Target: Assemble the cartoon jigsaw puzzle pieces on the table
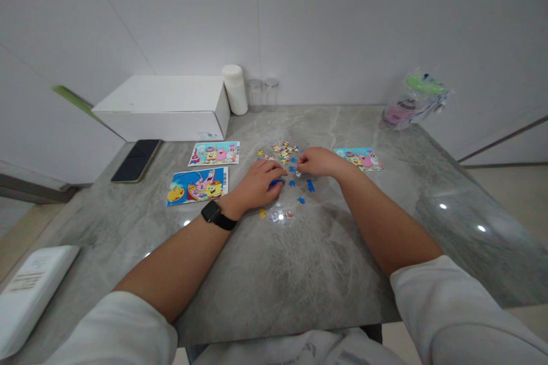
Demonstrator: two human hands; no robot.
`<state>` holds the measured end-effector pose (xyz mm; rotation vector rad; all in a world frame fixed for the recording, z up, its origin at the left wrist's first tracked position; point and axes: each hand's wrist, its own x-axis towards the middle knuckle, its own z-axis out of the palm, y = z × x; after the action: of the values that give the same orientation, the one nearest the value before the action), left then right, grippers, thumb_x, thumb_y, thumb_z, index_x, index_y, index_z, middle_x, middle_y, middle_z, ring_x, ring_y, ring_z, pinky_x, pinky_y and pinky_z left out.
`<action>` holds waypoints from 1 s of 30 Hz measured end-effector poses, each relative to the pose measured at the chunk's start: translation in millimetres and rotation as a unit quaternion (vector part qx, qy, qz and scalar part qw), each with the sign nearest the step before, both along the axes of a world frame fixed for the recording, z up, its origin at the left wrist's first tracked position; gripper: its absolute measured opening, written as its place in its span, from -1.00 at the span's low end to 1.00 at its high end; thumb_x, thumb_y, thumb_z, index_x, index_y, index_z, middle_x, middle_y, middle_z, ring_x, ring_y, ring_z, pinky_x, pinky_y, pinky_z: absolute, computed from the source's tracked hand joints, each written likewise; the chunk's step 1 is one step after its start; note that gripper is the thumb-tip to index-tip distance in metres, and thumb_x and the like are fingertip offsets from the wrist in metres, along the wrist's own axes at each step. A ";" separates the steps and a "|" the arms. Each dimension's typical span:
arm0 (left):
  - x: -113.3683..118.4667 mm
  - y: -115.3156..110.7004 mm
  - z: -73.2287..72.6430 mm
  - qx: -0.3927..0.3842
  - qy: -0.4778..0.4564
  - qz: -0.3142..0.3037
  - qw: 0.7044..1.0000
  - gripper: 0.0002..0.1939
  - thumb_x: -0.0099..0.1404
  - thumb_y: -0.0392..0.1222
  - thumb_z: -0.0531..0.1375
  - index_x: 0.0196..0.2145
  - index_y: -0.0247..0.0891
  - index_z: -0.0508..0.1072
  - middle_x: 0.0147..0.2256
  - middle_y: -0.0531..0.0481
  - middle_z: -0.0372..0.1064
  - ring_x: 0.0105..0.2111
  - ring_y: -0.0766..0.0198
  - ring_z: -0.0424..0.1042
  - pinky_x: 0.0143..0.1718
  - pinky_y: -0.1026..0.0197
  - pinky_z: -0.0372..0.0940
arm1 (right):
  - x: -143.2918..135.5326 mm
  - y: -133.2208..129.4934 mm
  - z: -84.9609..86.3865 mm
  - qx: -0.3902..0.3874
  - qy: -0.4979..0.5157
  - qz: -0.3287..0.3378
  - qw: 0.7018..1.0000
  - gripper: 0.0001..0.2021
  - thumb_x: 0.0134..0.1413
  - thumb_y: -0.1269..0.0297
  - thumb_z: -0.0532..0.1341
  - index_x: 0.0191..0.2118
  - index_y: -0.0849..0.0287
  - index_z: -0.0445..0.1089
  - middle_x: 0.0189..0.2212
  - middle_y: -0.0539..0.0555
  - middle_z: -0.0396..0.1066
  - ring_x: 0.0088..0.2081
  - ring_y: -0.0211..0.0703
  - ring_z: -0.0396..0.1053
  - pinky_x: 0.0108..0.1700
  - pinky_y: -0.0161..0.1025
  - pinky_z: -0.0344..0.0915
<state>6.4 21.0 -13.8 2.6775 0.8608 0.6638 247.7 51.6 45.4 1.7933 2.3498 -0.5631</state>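
Loose jigsaw puzzle pieces (284, 151) form a small heap at the middle of the table, mostly yellow and pink. My left hand (259, 183), with a black watch on its wrist, rests in front of them, thumb and fingers closed around blue puzzle pieces (276, 182) that it partly covers. To its right, my right hand (315, 162) is pinched at the fingertips over a small puzzle piece (298, 174). Between and below the hands lie single blue pieces (291, 183), a joined blue strip (310, 185) and another blue piece (301, 201). A yellow piece (262, 213) lies nearer me.
Cartoon picture cards lie left, one blue (197, 186) and one turquoise (214, 153); another card (359, 159) lies right. Around them are a phone (137, 161), white box (165, 105), white bottle (235, 90), glass jars (271, 94), a bagged container (413, 101) and a white case (36, 291).
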 end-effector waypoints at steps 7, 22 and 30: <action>-0.6 0.8 -2.3 -0.009 -0.004 -0.019 1.000 -0.69 0.45 -0.18 0.17 0.07 -0.10 0.61 0.04 -0.14 0.47 0.10 0.01 0.40 0.22 -0.13 0.29 | 0.6 -0.2 -0.8 -0.001 -0.003 0.007 1.000 -0.75 0.24 0.24 0.23 -0.22 0.16 0.68 -0.37 0.06 0.62 -0.38 -0.20 0.40 -0.37 -0.30 0.11; 1.6 -2.7 1.0 0.003 0.046 -0.049 0.998 -0.68 0.51 -0.03 0.18 0.07 -0.02 0.67 0.12 -0.15 0.43 0.14 -0.02 0.37 0.26 -0.14 0.23 | -9.6 -7.3 -8.1 -0.037 -0.051 0.039 0.997 -0.78 0.21 0.21 0.29 -0.22 0.16 0.70 -0.26 0.20 0.67 -0.27 -0.03 0.54 -0.30 -0.24 0.22; 1.5 -1.6 -0.7 0.010 0.053 -0.049 0.997 -0.67 0.51 -0.02 0.17 0.07 -0.02 0.67 0.12 -0.13 0.44 0.14 0.00 0.37 0.24 -0.12 0.24 | -18.8 -15.8 -0.8 -0.031 -0.116 0.049 0.992 -0.66 0.30 0.23 0.18 -0.03 0.23 0.67 -0.07 0.30 0.66 -0.07 0.07 0.59 -0.08 -0.21 0.36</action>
<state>8.0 19.4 -14.5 2.7735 0.7455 0.5164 228.9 35.7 44.7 1.6096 2.2230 -0.3875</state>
